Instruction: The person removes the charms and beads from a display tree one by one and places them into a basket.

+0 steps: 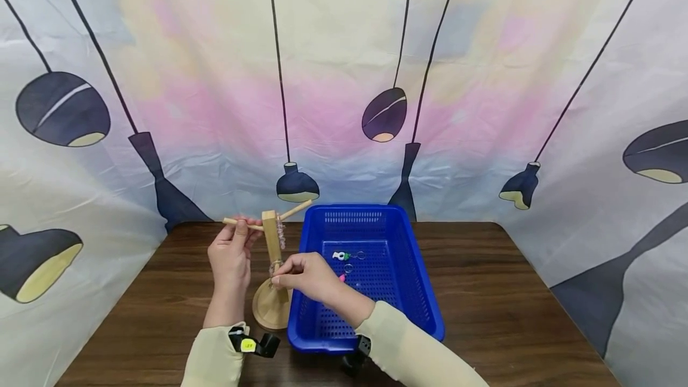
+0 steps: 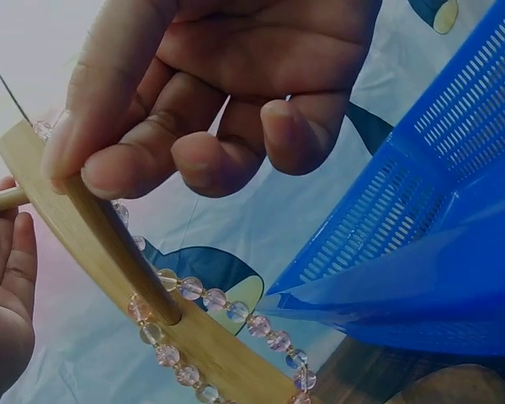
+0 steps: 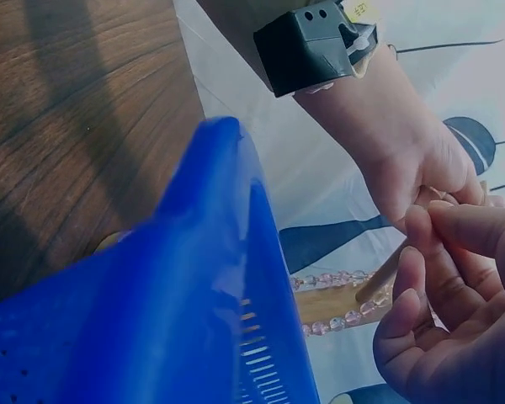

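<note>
A wooden stand [image 1: 272,237] with a square post, a round base and several pegs stands left of the blue basket. My left hand [image 1: 231,258] grips the upper left peg [image 1: 230,221], near the top of the post. Lower down, my right hand [image 1: 309,279] pinches the end of another peg [image 2: 122,244] between thumb and index finger. A bracelet of clear and pink beads [image 2: 215,300] loops round that peg close to the post. On the upper right peg [image 1: 297,210] hangs a second beaded bracelet [image 1: 281,233].
The blue perforated basket [image 1: 424,291] is right beside the stand, under my right forearm. Inside lie a white and green keychain [image 1: 341,256] and a pink one [image 1: 342,278]. Brown tabletop [image 1: 478,303] extends to the right, and a printed cloth [image 1: 344,46] hangs behind.
</note>
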{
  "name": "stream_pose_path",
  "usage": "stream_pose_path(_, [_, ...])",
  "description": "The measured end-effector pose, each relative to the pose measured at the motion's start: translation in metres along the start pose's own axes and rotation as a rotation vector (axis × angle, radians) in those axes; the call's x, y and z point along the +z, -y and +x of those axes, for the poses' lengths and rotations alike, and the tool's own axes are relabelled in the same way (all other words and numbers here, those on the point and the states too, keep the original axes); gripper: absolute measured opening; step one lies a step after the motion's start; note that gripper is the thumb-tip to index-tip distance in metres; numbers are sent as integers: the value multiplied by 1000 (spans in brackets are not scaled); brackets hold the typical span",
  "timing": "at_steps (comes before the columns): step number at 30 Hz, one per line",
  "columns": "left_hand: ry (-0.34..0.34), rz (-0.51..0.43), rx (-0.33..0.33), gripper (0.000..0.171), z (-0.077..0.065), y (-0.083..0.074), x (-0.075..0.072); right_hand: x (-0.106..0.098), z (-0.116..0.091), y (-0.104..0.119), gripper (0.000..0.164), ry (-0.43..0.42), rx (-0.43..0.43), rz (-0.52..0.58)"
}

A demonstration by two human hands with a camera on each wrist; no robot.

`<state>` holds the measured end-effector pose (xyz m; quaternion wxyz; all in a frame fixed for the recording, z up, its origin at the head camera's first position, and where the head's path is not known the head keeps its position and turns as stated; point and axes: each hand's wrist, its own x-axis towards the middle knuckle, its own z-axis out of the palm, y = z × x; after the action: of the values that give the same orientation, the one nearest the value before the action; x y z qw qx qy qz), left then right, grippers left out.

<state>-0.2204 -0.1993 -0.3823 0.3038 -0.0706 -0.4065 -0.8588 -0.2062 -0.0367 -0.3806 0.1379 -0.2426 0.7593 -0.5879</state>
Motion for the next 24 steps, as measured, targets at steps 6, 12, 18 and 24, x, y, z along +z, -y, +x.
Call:
stream_pose_path(6, [16,-41,23,11,0,3,-1,-7,2,1,15,66,11,-11])
stream_pose_path(12, [9,-54,36,11,1,3,0,-18,4,7,21,138,53,-23])
stream_pose_path(18, [1,-60,35,10,1,4,1,-32,7,18,20,139,73,-40])
stream_pose_path(24, [-1,-74,41,10,1,4,1,-39,11,22,18,115,131,-61])
